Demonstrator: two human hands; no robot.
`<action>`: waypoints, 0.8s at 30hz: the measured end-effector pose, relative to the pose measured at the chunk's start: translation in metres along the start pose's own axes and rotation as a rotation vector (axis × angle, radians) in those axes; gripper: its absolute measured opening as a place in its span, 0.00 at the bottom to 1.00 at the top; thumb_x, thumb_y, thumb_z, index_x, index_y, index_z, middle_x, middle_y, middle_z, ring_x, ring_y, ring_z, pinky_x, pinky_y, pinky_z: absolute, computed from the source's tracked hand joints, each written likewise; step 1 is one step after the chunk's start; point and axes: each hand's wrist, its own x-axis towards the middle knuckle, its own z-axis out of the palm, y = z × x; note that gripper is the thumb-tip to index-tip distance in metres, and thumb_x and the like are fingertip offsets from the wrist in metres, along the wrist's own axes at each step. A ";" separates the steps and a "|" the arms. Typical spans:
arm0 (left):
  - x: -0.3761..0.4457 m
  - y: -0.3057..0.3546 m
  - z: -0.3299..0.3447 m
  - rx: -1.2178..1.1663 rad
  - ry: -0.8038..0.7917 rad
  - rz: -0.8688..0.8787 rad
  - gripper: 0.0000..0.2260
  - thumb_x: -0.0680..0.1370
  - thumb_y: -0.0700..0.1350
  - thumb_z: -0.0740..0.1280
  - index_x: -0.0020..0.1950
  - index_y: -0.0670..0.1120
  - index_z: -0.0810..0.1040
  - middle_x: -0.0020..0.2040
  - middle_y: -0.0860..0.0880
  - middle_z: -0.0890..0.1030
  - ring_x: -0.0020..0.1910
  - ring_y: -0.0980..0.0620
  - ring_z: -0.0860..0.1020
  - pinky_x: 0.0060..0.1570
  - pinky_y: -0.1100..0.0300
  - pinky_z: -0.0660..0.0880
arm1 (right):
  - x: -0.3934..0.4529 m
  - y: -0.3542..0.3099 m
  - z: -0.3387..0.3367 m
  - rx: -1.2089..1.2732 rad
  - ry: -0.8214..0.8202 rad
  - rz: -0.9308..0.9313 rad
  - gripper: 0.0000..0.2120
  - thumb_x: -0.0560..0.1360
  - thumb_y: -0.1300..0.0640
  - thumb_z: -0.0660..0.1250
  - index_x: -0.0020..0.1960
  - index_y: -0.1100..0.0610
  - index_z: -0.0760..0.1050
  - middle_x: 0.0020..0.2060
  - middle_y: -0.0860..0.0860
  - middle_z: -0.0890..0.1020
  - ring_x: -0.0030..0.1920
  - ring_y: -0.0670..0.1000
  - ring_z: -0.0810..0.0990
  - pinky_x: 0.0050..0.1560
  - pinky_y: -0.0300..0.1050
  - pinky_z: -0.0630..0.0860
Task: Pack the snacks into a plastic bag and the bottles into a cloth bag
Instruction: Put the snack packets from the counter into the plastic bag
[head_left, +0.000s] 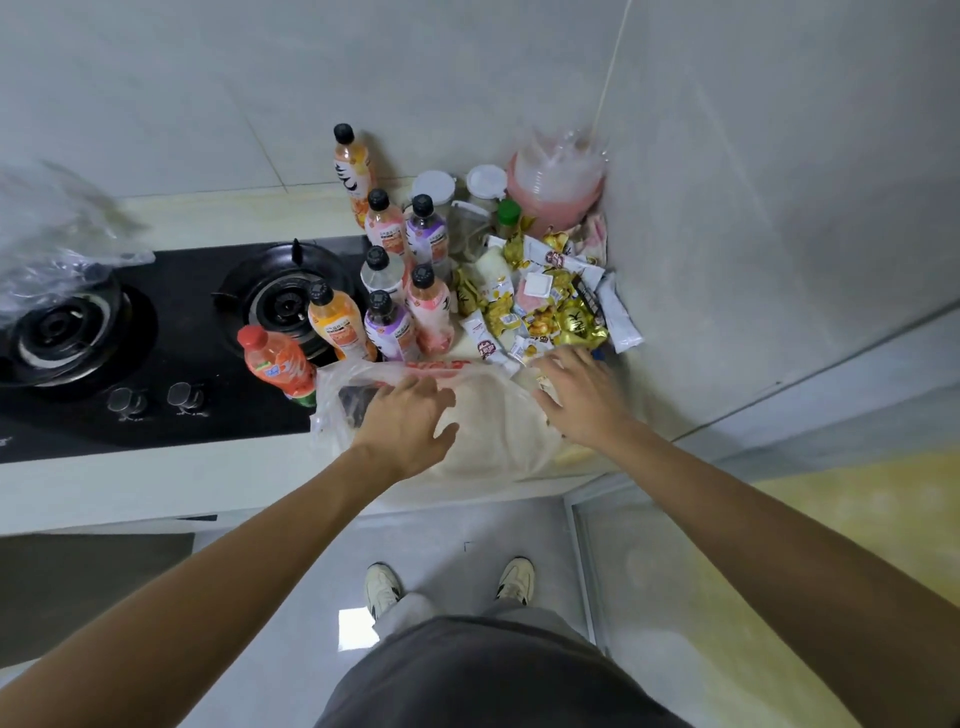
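Plastic bag (488, 415) under both released grips, left hand (410, 421), right hand (576, 395), snacks (545, 291) beyond

Nine bottles (385, 270), two bags (467, 410), two burners (291, 296), two knobs (156, 400)

Plastic bag (52, 244) blurred, edge-cropped.

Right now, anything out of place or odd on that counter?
Yes. Several drink bottles stand on the black hob, crowding the right burner, and the red-capped bottle leans askew against the plastic bag. Snacks lie in a loose heap. No spills visible.
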 end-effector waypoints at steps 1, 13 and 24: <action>0.007 0.007 0.000 -0.041 -0.010 0.002 0.18 0.80 0.57 0.63 0.67 0.50 0.76 0.63 0.46 0.78 0.65 0.43 0.73 0.60 0.47 0.73 | -0.002 0.007 -0.002 0.024 0.008 0.051 0.18 0.77 0.49 0.69 0.65 0.54 0.77 0.61 0.54 0.78 0.62 0.60 0.76 0.57 0.58 0.76; 0.108 0.061 -0.012 -0.294 -0.017 -0.068 0.21 0.81 0.55 0.64 0.72 0.50 0.70 0.61 0.45 0.76 0.60 0.41 0.77 0.52 0.46 0.78 | 0.021 0.056 -0.016 0.079 0.083 0.221 0.18 0.77 0.52 0.70 0.64 0.58 0.73 0.62 0.57 0.75 0.63 0.60 0.75 0.58 0.58 0.77; 0.224 0.088 0.005 -0.379 -0.082 -0.093 0.19 0.79 0.52 0.66 0.67 0.44 0.71 0.59 0.43 0.78 0.58 0.41 0.78 0.48 0.49 0.76 | 0.089 0.077 -0.007 0.174 0.095 0.393 0.19 0.81 0.54 0.65 0.70 0.58 0.72 0.66 0.58 0.78 0.68 0.61 0.73 0.66 0.58 0.74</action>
